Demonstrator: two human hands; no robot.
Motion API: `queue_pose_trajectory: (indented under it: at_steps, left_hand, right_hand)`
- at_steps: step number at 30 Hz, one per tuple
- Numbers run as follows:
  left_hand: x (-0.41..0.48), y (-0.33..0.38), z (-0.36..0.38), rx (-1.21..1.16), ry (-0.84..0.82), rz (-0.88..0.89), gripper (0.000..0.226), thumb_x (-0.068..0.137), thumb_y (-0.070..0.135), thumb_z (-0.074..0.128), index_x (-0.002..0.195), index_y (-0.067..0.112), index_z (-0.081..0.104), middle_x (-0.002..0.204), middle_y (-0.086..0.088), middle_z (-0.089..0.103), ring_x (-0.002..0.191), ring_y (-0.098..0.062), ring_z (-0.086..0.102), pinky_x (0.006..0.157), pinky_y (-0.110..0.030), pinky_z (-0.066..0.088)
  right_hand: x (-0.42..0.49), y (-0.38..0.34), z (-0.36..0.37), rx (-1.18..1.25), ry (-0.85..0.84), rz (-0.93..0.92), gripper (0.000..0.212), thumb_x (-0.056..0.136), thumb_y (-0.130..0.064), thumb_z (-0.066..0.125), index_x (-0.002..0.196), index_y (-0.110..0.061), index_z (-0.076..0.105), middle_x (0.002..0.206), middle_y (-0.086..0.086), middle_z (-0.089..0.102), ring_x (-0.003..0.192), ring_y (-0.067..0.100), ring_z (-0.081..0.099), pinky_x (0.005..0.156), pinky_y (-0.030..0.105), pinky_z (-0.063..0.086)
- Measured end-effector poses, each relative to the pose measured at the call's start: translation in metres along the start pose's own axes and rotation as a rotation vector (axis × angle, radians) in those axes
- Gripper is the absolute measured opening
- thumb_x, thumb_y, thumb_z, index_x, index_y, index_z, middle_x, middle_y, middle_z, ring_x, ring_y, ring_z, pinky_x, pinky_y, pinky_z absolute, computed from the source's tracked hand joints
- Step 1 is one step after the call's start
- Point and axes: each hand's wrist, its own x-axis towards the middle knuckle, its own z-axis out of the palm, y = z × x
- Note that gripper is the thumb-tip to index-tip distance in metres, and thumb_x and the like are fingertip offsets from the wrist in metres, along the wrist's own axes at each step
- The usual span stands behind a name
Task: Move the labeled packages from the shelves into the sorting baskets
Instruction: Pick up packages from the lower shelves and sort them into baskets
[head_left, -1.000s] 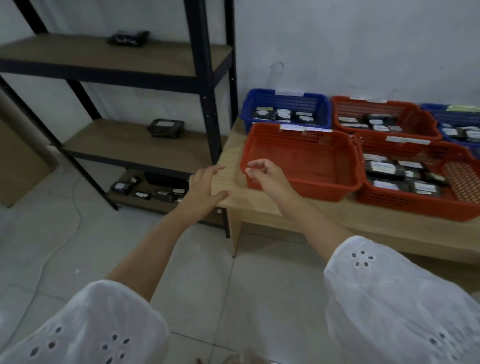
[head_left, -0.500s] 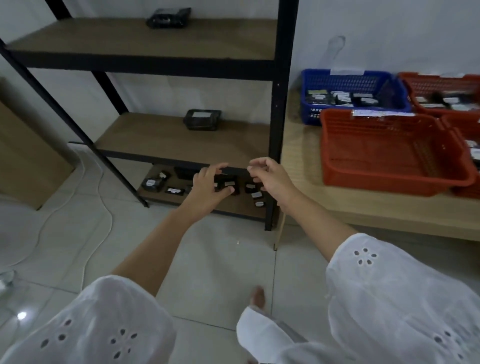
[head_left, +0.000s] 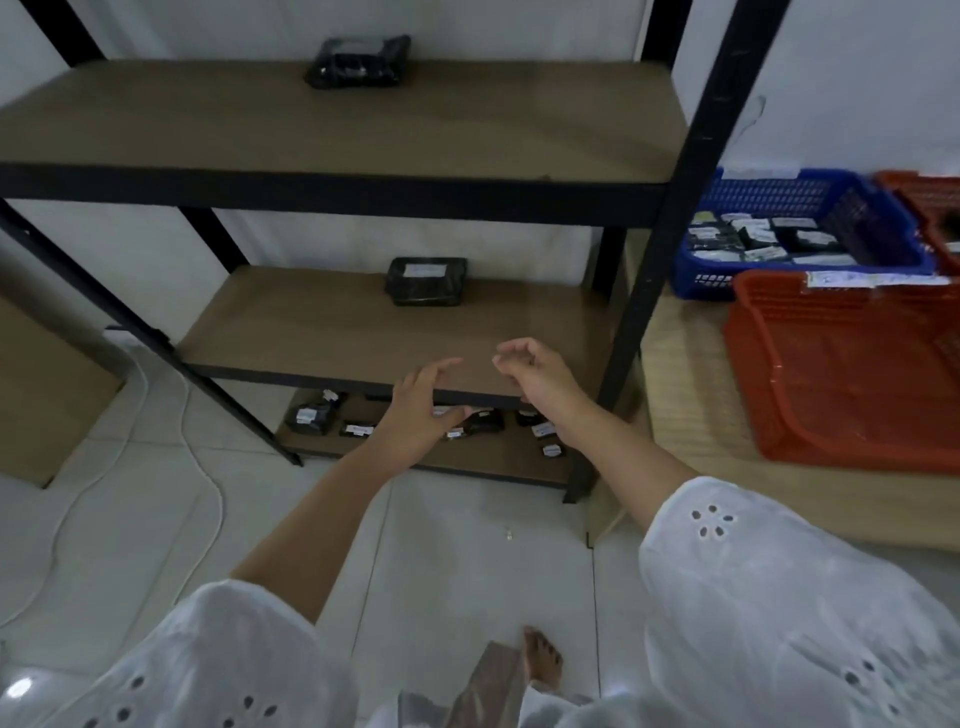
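Observation:
A black-framed shelf unit (head_left: 332, 192) fills the view. One black labeled package (head_left: 426, 280) lies on the middle board and another black package (head_left: 358, 61) on the top board. Several small black packages (head_left: 317, 415) sit on the bottom board. My left hand (head_left: 421, 410) and my right hand (head_left: 535, 371) hover empty over the front edge of the middle board, fingers loosely curled, holding nothing. To the right, an empty red basket (head_left: 831, 364) and a blue basket (head_left: 800, 234) with several packages stand on a wooden table (head_left: 685, 395).
A second red basket (head_left: 935, 208) shows at the right edge. A white cable (head_left: 197, 467) trails over the tiled floor at the left beside a brown box (head_left: 47, 395). My bare foot (head_left: 543, 660) stands on the tiles below.
The view has swung left from the baskets to the shelf unit and moved closer. Both empty hands now reach over the middle board's front edge.

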Motion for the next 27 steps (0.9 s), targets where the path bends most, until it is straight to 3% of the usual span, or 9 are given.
queue_pose_trajectory:
  at_steps: [6, 11, 14, 17, 20, 22, 27]
  left_hand:
    - [0.031, -0.050, -0.045, -0.015, -0.117, 0.078, 0.057, 0.087, 0.029, 0.064, 0.137, 0.033, 0.036, 0.131, 0.006, 0.044, 0.128, -0.013, 0.035, 0.103, -0.032, 0.032]
    - [0.048, -0.093, -0.078, 0.003, -0.239, 0.136, 0.056, 0.088, 0.026, 0.063, 0.137, 0.031, 0.036, 0.135, 0.002, 0.043, 0.128, -0.010, 0.036, 0.104, -0.028, 0.030]
    - [0.056, -0.121, -0.082, 0.015, -0.324, 0.142, 0.057, 0.088, 0.024, 0.064, 0.137, 0.029, 0.036, 0.133, 0.000, 0.042, 0.126, -0.010, 0.037, 0.102, -0.024, 0.030]
    - [0.063, -0.153, -0.068, 0.021, -0.332, 0.138, 0.056, 0.086, 0.020, 0.066, 0.135, 0.028, 0.040, 0.126, -0.003, 0.047, 0.122, -0.015, 0.042, 0.103, -0.029, 0.035]
    - [0.075, -0.197, -0.035, -0.005, -0.346, 0.118, 0.055, 0.084, 0.016, 0.068, 0.133, 0.025, 0.044, 0.123, -0.004, 0.047, 0.120, -0.016, 0.045, 0.103, -0.030, 0.038]
    - [0.083, -0.234, -0.005, -0.006, -0.353, 0.092, 0.056, 0.083, 0.016, 0.069, 0.133, 0.021, 0.044, 0.123, -0.004, 0.047, 0.119, -0.016, 0.047, 0.102, -0.029, 0.037]
    - [0.118, -0.337, 0.076, 0.039, -0.368, 0.063, 0.055, 0.085, 0.026, 0.067, 0.134, 0.028, 0.043, 0.126, 0.001, 0.048, 0.121, -0.014, 0.045, 0.103, -0.035, 0.038]
  right_hand:
    - [0.026, -0.017, 0.051, 0.033, 0.063, 0.021, 0.025, 0.092, -0.028, 0.058, 0.115, -0.018, 0.058, 0.118, -0.001, 0.059, 0.110, 0.016, 0.054, 0.087, 0.028, 0.041]
    - [0.034, -0.013, 0.103, 0.110, 0.136, 0.108, 0.022, 0.092, -0.026, 0.058, 0.113, -0.018, 0.057, 0.117, 0.001, 0.058, 0.108, 0.018, 0.053, 0.075, 0.026, 0.040]
    - [0.047, 0.007, 0.132, 0.117, 0.147, 0.157, 0.018, 0.091, -0.023, 0.059, 0.107, -0.017, 0.057, 0.114, 0.003, 0.059, 0.108, 0.020, 0.055, 0.081, 0.028, 0.042]
    - [0.061, 0.038, 0.155, 0.122, 0.129, 0.173, 0.011, 0.090, -0.023, 0.061, 0.099, -0.018, 0.056, 0.107, 0.004, 0.060, 0.108, 0.022, 0.058, 0.092, 0.031, 0.045]
    - [0.088, 0.084, 0.172, 0.064, 0.130, 0.189, 0.013, 0.091, -0.024, 0.061, 0.102, -0.019, 0.057, 0.107, 0.003, 0.061, 0.104, 0.020, 0.059, 0.089, 0.030, 0.045]
    - [0.111, 0.126, 0.182, 0.042, 0.155, 0.212, 0.014, 0.090, -0.025, 0.062, 0.102, -0.020, 0.058, 0.112, 0.006, 0.062, 0.104, 0.021, 0.059, 0.094, 0.034, 0.047]
    - [0.178, 0.237, 0.205, -0.059, 0.157, 0.284, 0.026, 0.092, -0.022, 0.058, 0.115, -0.012, 0.059, 0.115, 0.006, 0.061, 0.107, 0.022, 0.057, 0.088, 0.033, 0.045]
